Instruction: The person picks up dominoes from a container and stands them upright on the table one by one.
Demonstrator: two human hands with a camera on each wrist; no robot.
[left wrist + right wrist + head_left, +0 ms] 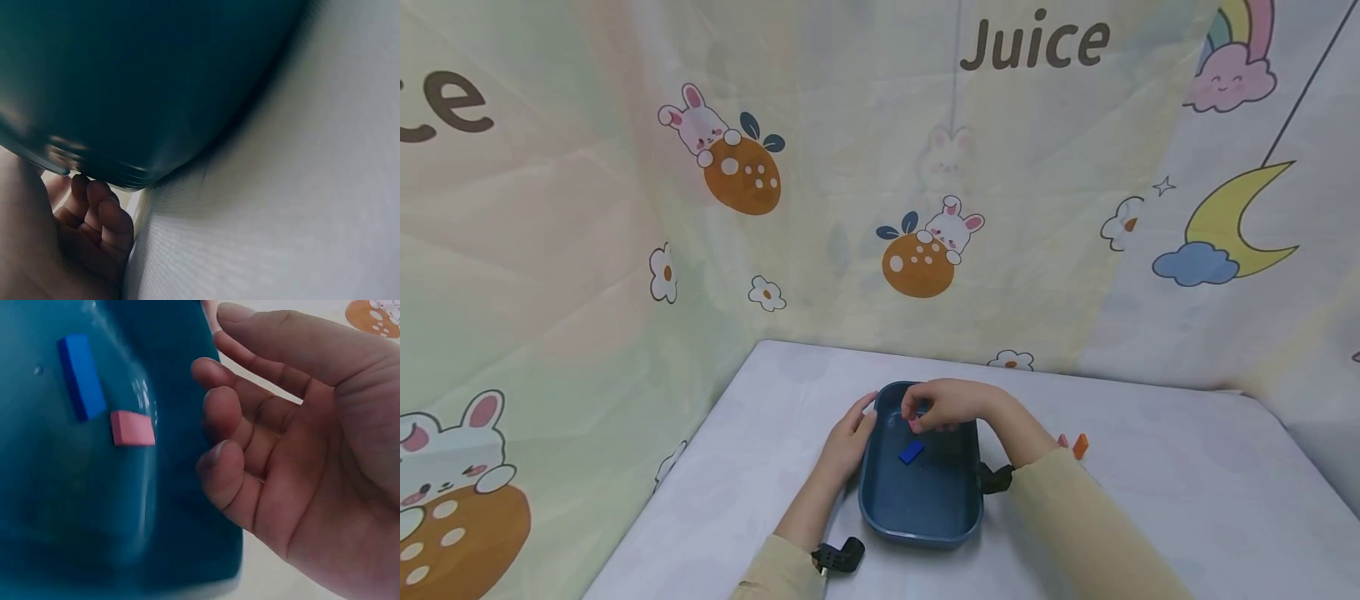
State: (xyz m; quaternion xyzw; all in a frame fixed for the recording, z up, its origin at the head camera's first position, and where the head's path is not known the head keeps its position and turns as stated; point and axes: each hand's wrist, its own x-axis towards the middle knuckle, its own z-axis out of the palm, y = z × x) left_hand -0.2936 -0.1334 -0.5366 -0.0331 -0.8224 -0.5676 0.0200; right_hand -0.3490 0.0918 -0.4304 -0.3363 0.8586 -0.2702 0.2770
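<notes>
A dark blue tray [925, 500] sits near the table's [1187, 500] back edge, holding a blue block [912, 452] and a pink block [132, 428]. The right hand [951, 404] hovers above it, fingers loosely spread, empty. The left hand [850, 437] rests relaxed against the tray's left rim.

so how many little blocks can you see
4: a blue block and a pink block in the blue tray, an orange block and a pink sliver on the table; others may be hidden.

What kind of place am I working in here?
Probably a small staged tabletop booth, not a real kitchen: a white table is curtained on three sides by a cartoon backdrop of rabbits, oranges and the word "Juice". Both hands work at a blue tray holding small coloured blocks.
</notes>
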